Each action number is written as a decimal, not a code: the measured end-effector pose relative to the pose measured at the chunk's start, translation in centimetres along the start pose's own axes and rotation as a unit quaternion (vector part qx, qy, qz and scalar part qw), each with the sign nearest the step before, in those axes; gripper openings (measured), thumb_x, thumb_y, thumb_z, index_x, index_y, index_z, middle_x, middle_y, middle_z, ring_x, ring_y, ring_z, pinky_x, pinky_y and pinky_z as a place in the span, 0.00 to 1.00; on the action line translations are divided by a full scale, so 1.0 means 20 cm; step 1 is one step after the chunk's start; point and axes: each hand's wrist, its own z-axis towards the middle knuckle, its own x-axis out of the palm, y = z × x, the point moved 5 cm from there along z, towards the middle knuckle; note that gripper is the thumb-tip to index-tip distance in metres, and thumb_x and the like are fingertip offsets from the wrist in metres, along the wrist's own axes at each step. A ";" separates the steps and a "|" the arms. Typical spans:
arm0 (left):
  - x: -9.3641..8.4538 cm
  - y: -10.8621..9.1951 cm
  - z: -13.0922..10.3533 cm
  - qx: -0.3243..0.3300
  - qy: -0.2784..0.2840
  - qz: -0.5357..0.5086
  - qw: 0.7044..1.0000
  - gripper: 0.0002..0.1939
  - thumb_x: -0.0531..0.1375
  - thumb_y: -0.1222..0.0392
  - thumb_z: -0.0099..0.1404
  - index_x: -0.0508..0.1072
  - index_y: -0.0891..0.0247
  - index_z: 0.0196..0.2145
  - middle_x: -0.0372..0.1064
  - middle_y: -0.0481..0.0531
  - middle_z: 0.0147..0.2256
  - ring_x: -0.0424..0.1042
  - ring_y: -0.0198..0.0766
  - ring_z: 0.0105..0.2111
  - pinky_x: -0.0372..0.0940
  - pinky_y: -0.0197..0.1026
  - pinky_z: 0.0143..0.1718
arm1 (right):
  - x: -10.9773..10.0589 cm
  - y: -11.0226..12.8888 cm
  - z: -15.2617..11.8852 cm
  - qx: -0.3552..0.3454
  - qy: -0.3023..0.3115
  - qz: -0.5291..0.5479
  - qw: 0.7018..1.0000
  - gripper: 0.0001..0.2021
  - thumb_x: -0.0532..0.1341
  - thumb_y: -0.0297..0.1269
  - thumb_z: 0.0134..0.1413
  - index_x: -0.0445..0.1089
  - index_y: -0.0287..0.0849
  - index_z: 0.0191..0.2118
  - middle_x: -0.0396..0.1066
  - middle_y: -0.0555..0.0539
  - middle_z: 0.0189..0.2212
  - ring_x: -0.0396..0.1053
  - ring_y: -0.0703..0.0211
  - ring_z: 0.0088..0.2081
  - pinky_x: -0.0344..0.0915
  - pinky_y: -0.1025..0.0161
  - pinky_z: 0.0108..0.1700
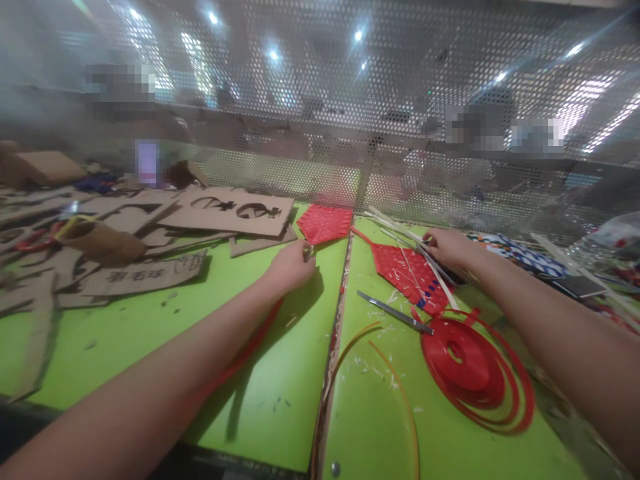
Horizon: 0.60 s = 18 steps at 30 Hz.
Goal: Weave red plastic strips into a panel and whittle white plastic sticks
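My left hand (pixel 294 267) is closed above the green table, just in front of a red woven piece (pixel 326 223). From under its wrist a red strip (pixel 260 333) trails back along the forearm; the grip itself is mostly hidden. My right hand (pixel 446 247) is closed at the fingertips on thin pale strips (pixel 397 223), over the edge of a second red woven piece (pixel 400 267) with blue marks near its lower end. Below that piece lie a coil of red strip (pixel 460 353) and slim metal tweezers (pixel 393 311).
Cut cardboard sheets (pixel 230 210) and a brown cardboard tube (pixel 103 241) crowd the left side. Behind stands a perforated metal screen (pixel 280 133), with people beyond it. An orange strip (pixel 407 400) and pale scraps lie near the table seam. A clear plastic bottle (pixel 610 237) is far right.
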 end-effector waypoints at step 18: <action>0.00 -0.04 -0.04 0.024 0.018 0.059 0.998 0.20 0.64 0.51 0.75 0.73 0.62 0.60 0.73 0.59 0.58 0.76 0.48 0.52 0.75 0.55 0.52 | -0.05 -0.13 -0.26 0.060 0.108 0.100 0.987 0.16 0.65 0.45 0.72 0.74 0.41 0.56 0.76 0.42 0.52 0.77 0.53 0.46 0.78 0.52 0.48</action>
